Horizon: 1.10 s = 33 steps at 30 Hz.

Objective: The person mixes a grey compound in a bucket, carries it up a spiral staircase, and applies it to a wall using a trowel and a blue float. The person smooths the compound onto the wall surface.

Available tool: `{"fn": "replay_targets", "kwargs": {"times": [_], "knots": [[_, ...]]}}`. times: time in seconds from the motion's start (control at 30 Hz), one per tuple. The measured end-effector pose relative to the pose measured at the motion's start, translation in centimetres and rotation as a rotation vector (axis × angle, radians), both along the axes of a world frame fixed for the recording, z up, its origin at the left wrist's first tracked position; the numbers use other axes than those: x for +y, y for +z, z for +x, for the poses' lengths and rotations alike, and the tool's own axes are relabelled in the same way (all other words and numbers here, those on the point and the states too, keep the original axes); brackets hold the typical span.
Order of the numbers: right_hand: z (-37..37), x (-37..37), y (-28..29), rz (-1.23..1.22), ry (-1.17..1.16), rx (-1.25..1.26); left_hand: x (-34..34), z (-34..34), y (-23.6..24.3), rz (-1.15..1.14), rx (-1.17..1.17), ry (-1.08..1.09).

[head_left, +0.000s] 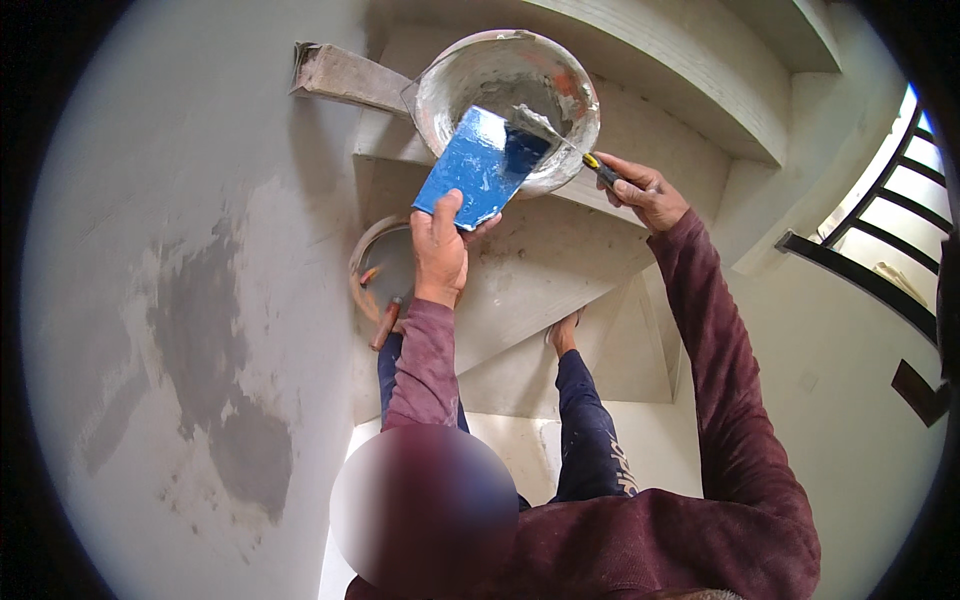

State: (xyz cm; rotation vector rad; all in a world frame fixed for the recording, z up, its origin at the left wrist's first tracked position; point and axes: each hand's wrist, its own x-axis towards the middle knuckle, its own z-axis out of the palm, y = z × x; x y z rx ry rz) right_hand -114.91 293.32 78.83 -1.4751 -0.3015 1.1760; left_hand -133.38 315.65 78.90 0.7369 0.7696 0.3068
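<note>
My left hand (446,245) grips a flat blue board (467,170) smeared with pale paste, tilted over the front of a white bucket (449,78) that has paste crusted inside. My right hand (645,195) is closed on the black and yellow handle of a putty knife (603,170). The knife's paste-covered blade reaches over the bucket, beside the board's upper right corner; I cannot tell whether it touches the board. Below the bucket, partly hidden by my left hand, a round container (380,243) holds small tools, with a reddish-brown handle (385,323) at its front.
Curved stair treads (700,80) rise behind the bucket, and winder steps (530,260) lie around my feet. A plank (350,75) runs from the left wall (130,250), which has grey patches, toward the bucket. A black metal railing (870,285) stands at the right.
</note>
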Motion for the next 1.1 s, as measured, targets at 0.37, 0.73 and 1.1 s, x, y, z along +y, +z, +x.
{"fn": "replay_targets", "kwargs": {"times": [0.37,0.73,1.1], "knots": [[-5.2,4.9,-0.1,-0.081,-0.474,0.223,-3.2,1.0,0.9,1.072,0.230,-0.335],[-6.6,5.4,0.7,-0.063,-0.483,0.297,-3.9,1.4,0.7,1.190,0.185,-0.441],[-7.0,5.8,0.5,-0.029,-0.569,0.351,-3.9,1.7,0.8,1.157,0.164,-0.481]]}}
